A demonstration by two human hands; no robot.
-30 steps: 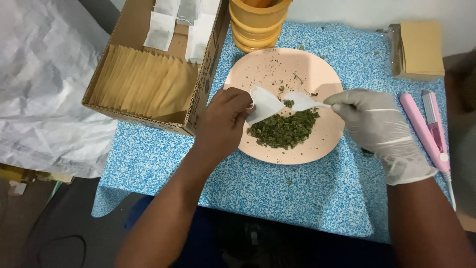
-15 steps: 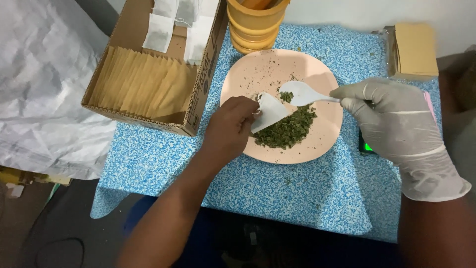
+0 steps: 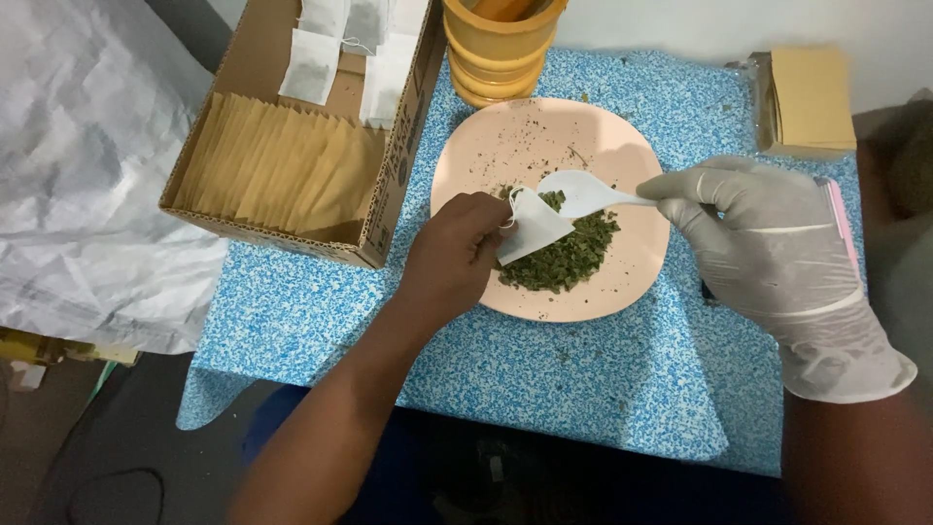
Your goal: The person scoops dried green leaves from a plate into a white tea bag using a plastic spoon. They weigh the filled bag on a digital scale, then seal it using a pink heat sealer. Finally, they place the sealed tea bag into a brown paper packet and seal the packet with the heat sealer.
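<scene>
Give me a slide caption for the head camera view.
Bare left hand holds a small white bag over dried green leaves while gloved right hand holds a white spoon.

Free room on the table (image 3: 583,389): the strip along the near edge, below the plate (image 3: 622,282), is bare and open to approach from the front. A second bare patch lies at the near left corner, below the cardboard box (image 3: 389,194).

Obstacles: the cardboard box occupies the far left corner. The stack of orange cups (image 3: 501,49) stands at the far edge, just beside the box and the plate rim. The tan packet stack (image 3: 812,97) fills the far right corner. 2 hands, left hand (image 3: 457,258) and right hand (image 3: 768,248), block the plate from both sides.
</scene>
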